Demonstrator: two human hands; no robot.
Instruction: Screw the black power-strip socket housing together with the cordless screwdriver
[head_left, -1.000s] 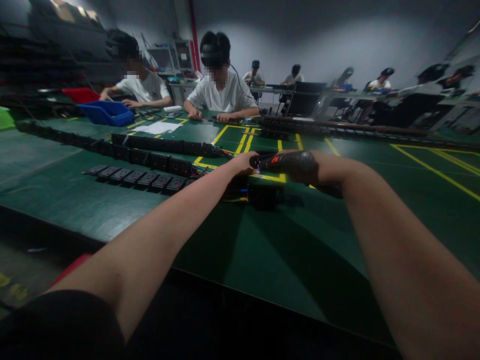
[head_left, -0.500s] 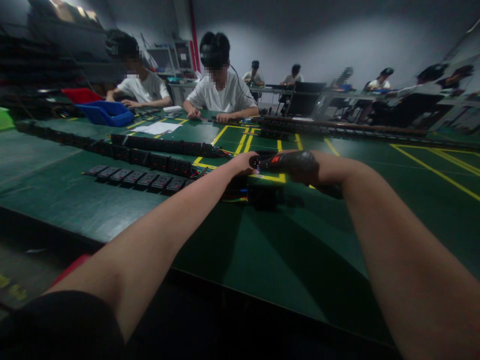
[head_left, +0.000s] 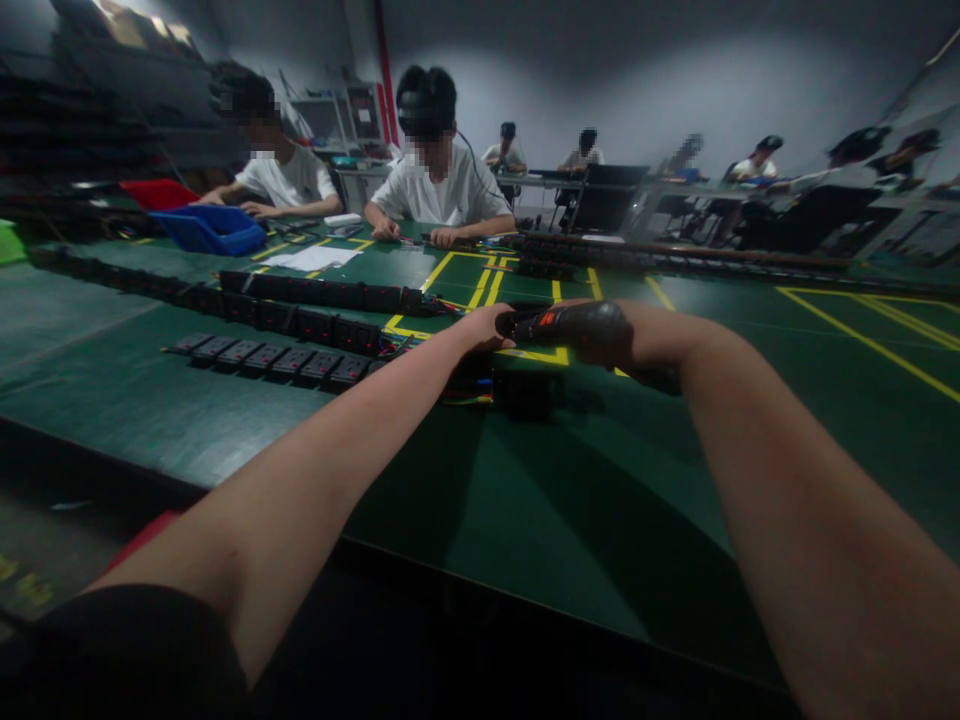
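Observation:
My right hand (head_left: 600,345) is closed around a black cordless drill (head_left: 566,323) with orange-red markings; its rounded rear end faces me. The drill's front points left and away, close to my left hand (head_left: 484,328). My left hand looks curled, with its fingers mostly hidden behind the drill's front, so what they grip cannot be made out. Below both hands lies a dark block (head_left: 525,390) on the green table, with coloured wires (head_left: 472,393) at its left side. A row of black socket modules (head_left: 277,362) extends leftward from behind my left forearm.
Longer black strips (head_left: 330,292) lie further back on the green table (head_left: 420,500), near yellow tape lines (head_left: 480,290) and white paper (head_left: 311,258). A blue bin (head_left: 210,230) stands at the back left. Two co-workers (head_left: 442,180) sit across the table.
The view has shifted very slightly. Both hands and the drill stay in nearly the same place, and the strips have not moved.

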